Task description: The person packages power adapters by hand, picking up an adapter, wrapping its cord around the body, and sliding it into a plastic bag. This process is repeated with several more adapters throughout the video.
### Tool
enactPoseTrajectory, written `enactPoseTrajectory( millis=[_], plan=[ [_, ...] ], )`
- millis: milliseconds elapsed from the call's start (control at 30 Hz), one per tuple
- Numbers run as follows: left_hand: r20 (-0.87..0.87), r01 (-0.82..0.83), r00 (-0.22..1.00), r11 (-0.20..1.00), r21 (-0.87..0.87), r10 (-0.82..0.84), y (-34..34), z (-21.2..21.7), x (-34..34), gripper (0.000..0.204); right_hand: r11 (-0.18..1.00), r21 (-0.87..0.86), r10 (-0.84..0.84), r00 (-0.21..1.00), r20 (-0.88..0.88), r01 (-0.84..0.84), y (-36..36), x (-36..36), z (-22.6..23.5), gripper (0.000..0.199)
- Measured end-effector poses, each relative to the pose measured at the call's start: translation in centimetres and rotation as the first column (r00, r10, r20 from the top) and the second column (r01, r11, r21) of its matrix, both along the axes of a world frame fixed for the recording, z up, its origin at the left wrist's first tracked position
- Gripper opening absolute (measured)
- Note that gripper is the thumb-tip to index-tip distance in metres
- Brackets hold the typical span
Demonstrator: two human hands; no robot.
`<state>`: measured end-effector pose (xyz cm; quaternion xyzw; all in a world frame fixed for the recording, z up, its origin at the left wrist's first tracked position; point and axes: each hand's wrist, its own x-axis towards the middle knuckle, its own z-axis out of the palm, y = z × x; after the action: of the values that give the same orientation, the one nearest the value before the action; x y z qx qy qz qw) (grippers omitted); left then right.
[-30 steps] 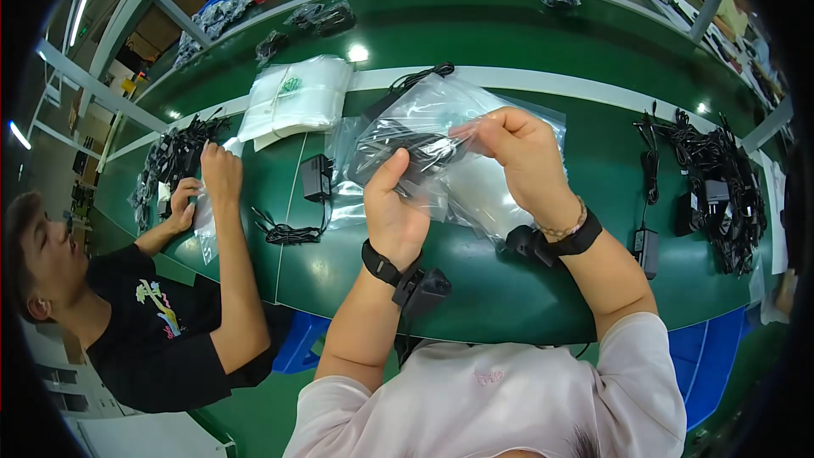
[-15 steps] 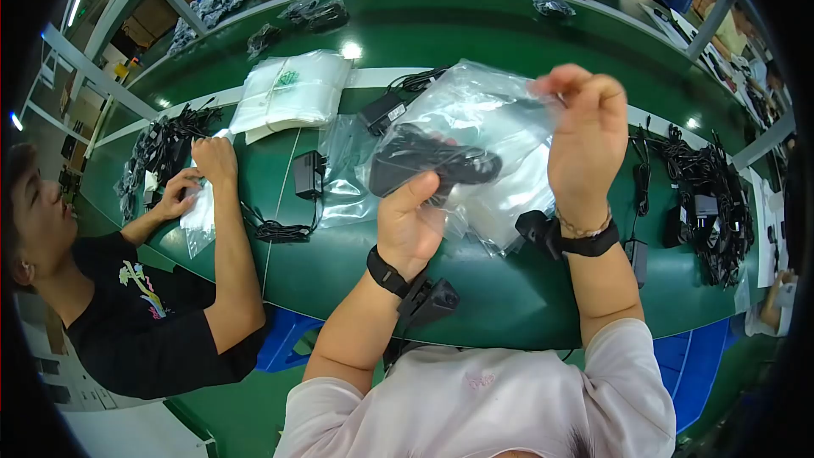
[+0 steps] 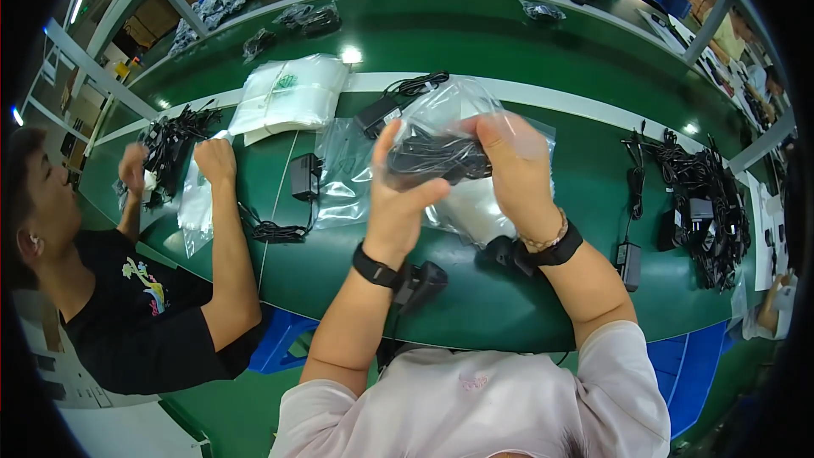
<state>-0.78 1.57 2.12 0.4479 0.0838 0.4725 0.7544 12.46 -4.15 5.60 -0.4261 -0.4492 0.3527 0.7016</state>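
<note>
A clear plastic bag with a black power adapter and its coiled cable inside is held between my hands above the table. My left hand grips the bagged adapter from the left, thumb across its near side. At its right side, my right hand is closed on the bag's plastic, its fingertips partly blurred. Flat clear bags lie under my hands. Just beyond my left hand sits another adapter with a cable. To the left lies an adapter with a coiled cable.
A tied stack of clear bags lies at the far left. On the right are a heap of adapters and cables and a single adapter. A co-worker's hand works beside a cable pile at left.
My right hand has come down and left from the raised bag edge onto the bundle. The bag's open part has folded in around the adapter. The co-worker's one hand has lifted away.
</note>
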Motion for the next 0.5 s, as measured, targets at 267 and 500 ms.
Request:
enactPoseTrajectory(
  millis=[267,500],
  plan=[
    [-0.36,-0.047,0.93,0.996,0.074,0.071,0.2,2.9,-0.4,0.022,0.98,-0.048,-0.152,0.874,0.461,0.195,-0.5,0.8,0.4,0.031],
    [-0.112,-0.447,0.731,0.596,0.667,0.673,-0.6,0.9,-0.5,0.014,0.89,-0.32,0.171,0.89,-0.423,-0.324,-1.0,1.5,1.0,0.036]
  ],
)
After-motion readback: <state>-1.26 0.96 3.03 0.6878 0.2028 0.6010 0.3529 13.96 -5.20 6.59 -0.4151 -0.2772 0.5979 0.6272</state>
